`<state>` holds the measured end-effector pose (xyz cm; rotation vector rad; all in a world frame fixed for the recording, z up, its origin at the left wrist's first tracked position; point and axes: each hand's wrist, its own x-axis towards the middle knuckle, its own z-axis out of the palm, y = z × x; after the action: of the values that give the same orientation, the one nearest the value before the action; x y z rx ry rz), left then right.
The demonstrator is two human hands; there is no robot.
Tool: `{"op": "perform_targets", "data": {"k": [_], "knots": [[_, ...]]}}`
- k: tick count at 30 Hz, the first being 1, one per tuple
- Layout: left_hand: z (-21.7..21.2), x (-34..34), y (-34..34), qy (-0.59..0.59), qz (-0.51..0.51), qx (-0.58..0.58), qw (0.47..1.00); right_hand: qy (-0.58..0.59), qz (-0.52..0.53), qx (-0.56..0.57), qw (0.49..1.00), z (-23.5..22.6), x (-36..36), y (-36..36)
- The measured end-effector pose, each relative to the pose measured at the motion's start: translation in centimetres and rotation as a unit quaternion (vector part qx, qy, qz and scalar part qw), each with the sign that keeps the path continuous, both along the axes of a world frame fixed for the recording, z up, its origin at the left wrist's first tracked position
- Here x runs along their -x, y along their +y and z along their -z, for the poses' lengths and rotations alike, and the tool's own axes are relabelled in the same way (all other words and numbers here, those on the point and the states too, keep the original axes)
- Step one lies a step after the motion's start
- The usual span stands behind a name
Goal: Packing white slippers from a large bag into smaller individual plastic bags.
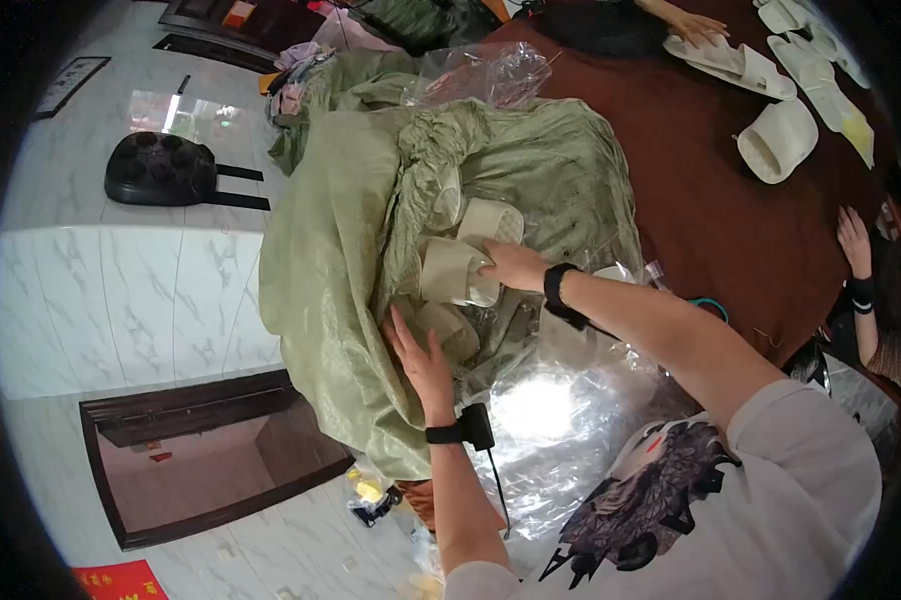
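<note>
Both hands reach into the green sack — right hand fingers clamped on a cream slipper, left hand fingers apart.

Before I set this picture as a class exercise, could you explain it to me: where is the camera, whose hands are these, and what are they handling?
There is no machine here. The camera sits on a person's head and looks down through a wide fisheye lens, so straight edges bend near the rim. The two forearms rising from the lower edge are that person's own. The right hand grips a cream slipper inside a large green woven sack lined with clear plastic. The left hand rests open on more slippers in the sack. Further slippers lie on the dark red table. Other people's hands reach in at the top and right edges.
</note>
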<state>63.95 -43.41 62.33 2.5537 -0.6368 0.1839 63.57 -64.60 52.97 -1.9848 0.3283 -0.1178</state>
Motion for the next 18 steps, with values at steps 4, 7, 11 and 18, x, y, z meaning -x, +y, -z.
{"op": "perform_targets", "data": {"k": [4,7,11,18], "knots": [[0.2,0.0,-0.2,-0.003,0.011,0.005,1.0,-0.01,-0.062,0.015,0.998,1.3,-0.4,0.3],[0.0,-0.1,-0.2,0.007,-0.023,0.013,1.0,0.027,-0.087,-0.232,0.969,-0.6,3.0,-1.9],[-0.3,1.1,-0.4,0.004,-0.01,0.028,1.0,0.037,-0.037,-0.398,0.916,-4.2,11.0,-6.2],[-2.9,10.7,-4.9,0.07,0.071,0.199,0.975,-0.071,0.094,-0.44,0.89,-10.6,22.7,-8.6]]}}
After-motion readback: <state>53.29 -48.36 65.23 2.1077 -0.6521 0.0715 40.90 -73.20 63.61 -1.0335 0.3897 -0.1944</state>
